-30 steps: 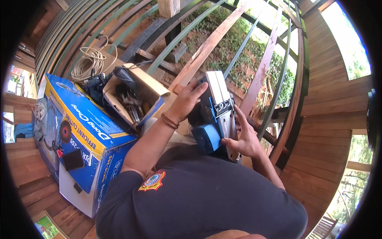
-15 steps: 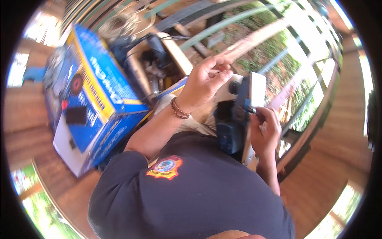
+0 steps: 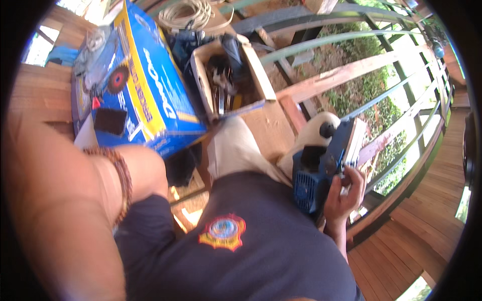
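A blue handheld power tool (image 3: 307, 189), possibly a belt sander or planer, is tilted up over my right thigh. It has a vented housing, a black knob (image 3: 327, 131) at its far end and a pale flat face along its right side. My right hand (image 3: 345, 196) is closed at that side, its thumb and fingers pinched on the tool's edge by a small part that I cannot make out. Large and blurred at the left rim, my left hand (image 3: 55, 195) is raised close, above a beaded bracelet (image 3: 123, 188); its fingers cannot be made out.
A big blue and yellow printed box (image 3: 155, 95) stands at left, with a grey cloth (image 3: 94, 40) on it. Beyond my knees, an open box (image 3: 202, 83) holds tools. A coil of pale cable (image 3: 185, 14) lies behind. Open floor beams (image 3: 346, 72) with gaps over soil are to the right.
My left hand has gone from beside the power tool up and back toward the left rim. My right hand stays on the tool. The whole view has shifted.
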`<state>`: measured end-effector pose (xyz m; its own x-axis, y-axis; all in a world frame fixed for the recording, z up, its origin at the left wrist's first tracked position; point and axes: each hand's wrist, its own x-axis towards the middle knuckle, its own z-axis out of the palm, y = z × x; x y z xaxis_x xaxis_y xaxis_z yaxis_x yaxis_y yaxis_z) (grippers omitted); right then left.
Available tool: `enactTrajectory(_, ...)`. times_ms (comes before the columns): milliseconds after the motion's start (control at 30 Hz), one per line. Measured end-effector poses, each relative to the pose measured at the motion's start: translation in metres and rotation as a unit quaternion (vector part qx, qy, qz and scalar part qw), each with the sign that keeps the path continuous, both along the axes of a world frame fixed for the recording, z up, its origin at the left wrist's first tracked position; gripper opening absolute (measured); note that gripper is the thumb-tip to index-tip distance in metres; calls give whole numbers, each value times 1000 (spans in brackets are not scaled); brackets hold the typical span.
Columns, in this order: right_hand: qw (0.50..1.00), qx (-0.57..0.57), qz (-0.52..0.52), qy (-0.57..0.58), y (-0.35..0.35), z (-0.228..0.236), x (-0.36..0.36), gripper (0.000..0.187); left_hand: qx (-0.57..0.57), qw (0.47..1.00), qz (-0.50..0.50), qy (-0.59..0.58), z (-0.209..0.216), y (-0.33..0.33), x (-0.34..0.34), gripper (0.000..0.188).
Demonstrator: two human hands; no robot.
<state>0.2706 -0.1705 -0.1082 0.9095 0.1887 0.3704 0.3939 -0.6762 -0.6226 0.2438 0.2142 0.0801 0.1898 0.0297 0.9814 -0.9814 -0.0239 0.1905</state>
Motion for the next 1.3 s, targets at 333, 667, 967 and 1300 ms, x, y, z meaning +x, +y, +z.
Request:
enactTrajectory(333, 1000, -3, -16, -15, -16, -4, 1, 35, -63, 996, -62, 30, -43, 7, 18, 16)
enactTrajectory(667, 999, 12, -34, -19, -15, -11, -9, 38, 448, 573, 355, 588, -423, 24, 203, 22)
enactTrajectory(967, 998, -9, -61, -12, -17, -14, -16, 45, 805, 271, 274, 451, -558, 41, 209, 34)
enactTrajectory(1300, 998, -28, -52, -17, -5, -7, 3, 50, 738, 268, 346, 513, -644, 62, 219, 37)
